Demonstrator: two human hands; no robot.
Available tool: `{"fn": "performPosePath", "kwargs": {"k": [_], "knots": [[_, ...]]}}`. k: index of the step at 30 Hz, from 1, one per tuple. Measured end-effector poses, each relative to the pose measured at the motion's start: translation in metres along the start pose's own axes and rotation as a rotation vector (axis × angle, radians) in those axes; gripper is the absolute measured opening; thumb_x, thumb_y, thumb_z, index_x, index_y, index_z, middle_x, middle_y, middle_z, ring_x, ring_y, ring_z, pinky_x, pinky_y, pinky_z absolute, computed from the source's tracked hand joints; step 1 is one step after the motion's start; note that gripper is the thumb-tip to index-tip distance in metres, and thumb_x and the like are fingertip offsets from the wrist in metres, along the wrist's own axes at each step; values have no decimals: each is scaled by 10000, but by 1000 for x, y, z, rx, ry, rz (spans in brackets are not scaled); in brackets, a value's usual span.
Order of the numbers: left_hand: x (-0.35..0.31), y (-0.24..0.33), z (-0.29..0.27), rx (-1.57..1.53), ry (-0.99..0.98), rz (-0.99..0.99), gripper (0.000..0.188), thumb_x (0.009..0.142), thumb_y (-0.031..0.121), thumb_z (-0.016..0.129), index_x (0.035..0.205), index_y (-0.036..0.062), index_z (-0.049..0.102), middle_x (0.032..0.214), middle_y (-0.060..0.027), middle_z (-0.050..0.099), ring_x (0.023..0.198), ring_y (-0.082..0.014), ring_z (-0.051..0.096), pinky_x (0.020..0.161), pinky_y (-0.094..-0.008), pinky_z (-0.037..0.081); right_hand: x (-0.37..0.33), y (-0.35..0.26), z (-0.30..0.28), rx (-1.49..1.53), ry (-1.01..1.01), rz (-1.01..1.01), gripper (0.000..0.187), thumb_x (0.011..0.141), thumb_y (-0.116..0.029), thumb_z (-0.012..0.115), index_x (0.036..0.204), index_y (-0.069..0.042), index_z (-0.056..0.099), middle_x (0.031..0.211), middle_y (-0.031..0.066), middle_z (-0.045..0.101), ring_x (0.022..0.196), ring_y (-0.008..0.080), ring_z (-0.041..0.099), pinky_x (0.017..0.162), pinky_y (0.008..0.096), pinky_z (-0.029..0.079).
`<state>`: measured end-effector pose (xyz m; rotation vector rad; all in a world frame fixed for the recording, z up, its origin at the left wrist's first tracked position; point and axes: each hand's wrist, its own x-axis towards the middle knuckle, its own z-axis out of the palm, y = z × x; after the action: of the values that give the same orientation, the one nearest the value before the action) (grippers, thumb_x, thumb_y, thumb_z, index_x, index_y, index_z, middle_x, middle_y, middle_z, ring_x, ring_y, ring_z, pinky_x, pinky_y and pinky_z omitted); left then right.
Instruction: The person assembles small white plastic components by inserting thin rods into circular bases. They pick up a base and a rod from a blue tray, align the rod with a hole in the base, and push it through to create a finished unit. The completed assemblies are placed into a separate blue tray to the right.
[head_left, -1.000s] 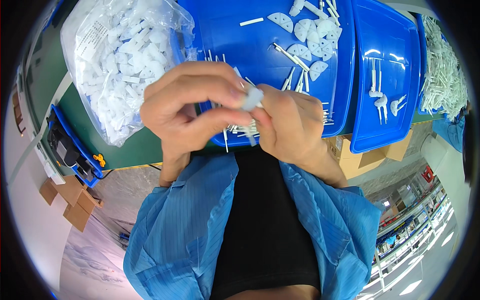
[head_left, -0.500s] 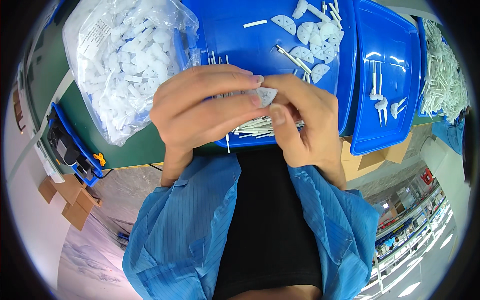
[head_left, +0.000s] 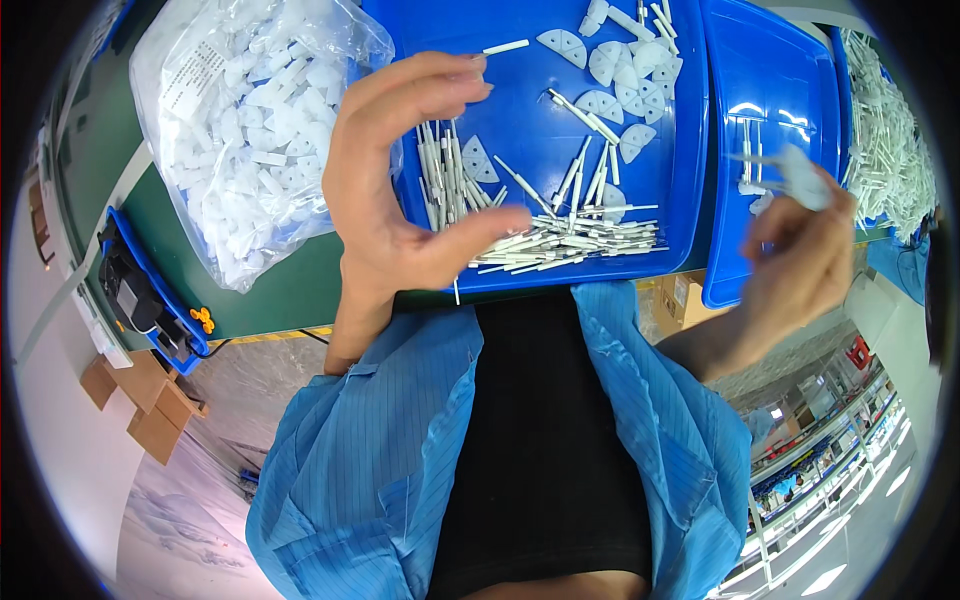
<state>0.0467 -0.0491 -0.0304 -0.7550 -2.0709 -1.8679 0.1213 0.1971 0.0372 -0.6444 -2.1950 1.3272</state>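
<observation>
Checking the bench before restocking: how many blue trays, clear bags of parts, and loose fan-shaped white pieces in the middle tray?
Blue trays: 2
Clear bags: 1
Fan-shaped white pieces: about 9, some overlapping
Total: about 12

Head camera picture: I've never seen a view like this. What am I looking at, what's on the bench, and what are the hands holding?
The picture comes from a wide fisheye camera on the person's head, looking down, so straight edges bend near the rim. The blue sleeves at the bottom are the person's own arms.

The left hand curls open over the blue tray, holding nothing. That tray holds thin white pins and flat fan-shaped white pieces.

The right hand, blurred, pinches a small white part in its fingers above a second blue tray.

On the left of the green bench lies a clear bag of white parts.
</observation>
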Motion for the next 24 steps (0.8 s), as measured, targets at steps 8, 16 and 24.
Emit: {"fn": "performPosePath", "kwargs": {"k": [8, 16, 24], "knots": [[-3, -2, 4, 117, 12, -147, 311, 778, -29, 743, 1076, -11, 654, 1085, -155, 670, 897, -190, 665, 727, -273, 545, 3, -4, -23, -281, -223, 23, 221, 1023, -169, 523, 1077, -48, 700, 748, 18, 599, 608, 55, 470, 548, 210, 361], [23, 8, 35, 452, -206, -81, 384, 800, 3, 685, 1173, 88, 656, 1170, -126, 643, 1089, -326, 592, 906, -376, 497, -37, 25, 51, -414, -885, -657, 242, 717, -45, 625, 957, -20, 639, 1012, 73, 574, 932, 227, 573, 771, 314, 509], [16, -13, 30, 684, -498, -9, 513, 774, 29, 708, 1269, 140, 628, 1254, -55, 637, 1204, -342, 527, 1017, -428, 426, -16, 24, 26, -466, -831, -558, 223, 740, -7, 612, 963, -4, 633, 1011, 104, 592, 913, 267, 608, 804, 355, 533]]}}
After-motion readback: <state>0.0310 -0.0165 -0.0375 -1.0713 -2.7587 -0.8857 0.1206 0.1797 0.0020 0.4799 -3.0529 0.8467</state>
